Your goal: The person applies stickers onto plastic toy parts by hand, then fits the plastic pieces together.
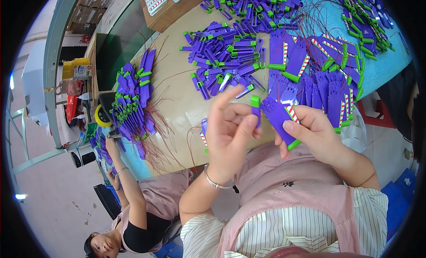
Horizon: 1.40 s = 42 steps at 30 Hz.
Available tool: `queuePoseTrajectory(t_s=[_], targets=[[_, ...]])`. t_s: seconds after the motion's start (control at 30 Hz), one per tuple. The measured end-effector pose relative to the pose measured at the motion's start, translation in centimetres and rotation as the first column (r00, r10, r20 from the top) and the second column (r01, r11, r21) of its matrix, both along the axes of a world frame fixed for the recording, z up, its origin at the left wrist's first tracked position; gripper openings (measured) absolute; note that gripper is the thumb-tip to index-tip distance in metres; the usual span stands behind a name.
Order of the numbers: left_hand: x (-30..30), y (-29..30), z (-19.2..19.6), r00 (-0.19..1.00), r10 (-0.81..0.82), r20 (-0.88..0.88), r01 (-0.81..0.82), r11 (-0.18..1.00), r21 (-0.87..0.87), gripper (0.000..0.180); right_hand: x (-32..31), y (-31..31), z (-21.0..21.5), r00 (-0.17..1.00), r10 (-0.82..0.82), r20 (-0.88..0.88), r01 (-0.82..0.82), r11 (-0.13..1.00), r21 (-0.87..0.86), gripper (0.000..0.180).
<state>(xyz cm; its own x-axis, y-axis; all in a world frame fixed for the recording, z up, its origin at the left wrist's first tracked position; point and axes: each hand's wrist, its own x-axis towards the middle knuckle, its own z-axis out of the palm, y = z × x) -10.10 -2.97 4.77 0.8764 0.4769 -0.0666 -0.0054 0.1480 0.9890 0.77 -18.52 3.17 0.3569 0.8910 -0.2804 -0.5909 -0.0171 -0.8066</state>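
Between the thumb and fingers of my left hand (230, 129) is a small purple clip with a green end (255, 109), held upright. My right hand (317, 127) grips a flat purple plastic piece (277, 116) with a red-and-white striped strip along one edge and a green end pointing down. The two parts are close together but look apart. Beyond my hands lies a loose heap of similar purple-and-green clips (226, 51). Rows of flat purple striped pieces (301, 58) lie past my right hand, some with thin red wires.
A wired bundle of purple-and-green parts (131, 98) lies on the table's left side. There a co-worker's arm (128, 178) reaches in beside a yellow-rimmed round object (103, 117). A cardboard box (164, 16) stands at the far edge. A red stool (375, 114) is at the right.
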Motion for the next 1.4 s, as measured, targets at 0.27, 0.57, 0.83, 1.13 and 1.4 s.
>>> queuePoseTrajectory(t_s=[0.27, 0.57, 0.83, 1.13, 1.4], targets=[[-0.7, 0.3, 0.0, 1.000, -0.027, -0.011, 0.028, 0.993, 0.114, 0.043, -0.3, 0.1, -0.2, 0.999, 0.005, -0.044, -0.003, 0.999, 0.037, 0.024], [-1.7, 0.3, 1.4, 0.930, -0.283, -0.235, 0.359, 0.839, 0.410, 0.030, 0.2, -0.4, 0.7, 0.891, 0.381, 0.246, -0.329, 0.916, -0.228, 0.013], [-1.1, -0.2, -0.5, 0.937, -0.242, -0.251, 0.320, 0.883, 0.342, 0.017, -0.9, 1.5, 1.9, 0.717, 0.150, 0.681, -0.127, 0.988, -0.084, 0.078], [1.2, 7.0, -0.1, 0.992, -0.123, 0.010, 0.107, 0.894, 0.434, 0.012, -0.5, 0.0, 0.0, 0.567, 0.059, 0.821, -0.085, 0.996, -0.013, 0.038], [5.0, 7.8, -3.0, 0.950, -0.213, -0.229, 0.248, 0.063, 0.967, 0.025, -0.7, 0.0, 1.1, 0.664, 0.123, 0.737, -0.092, 0.992, -0.083, 0.024]])
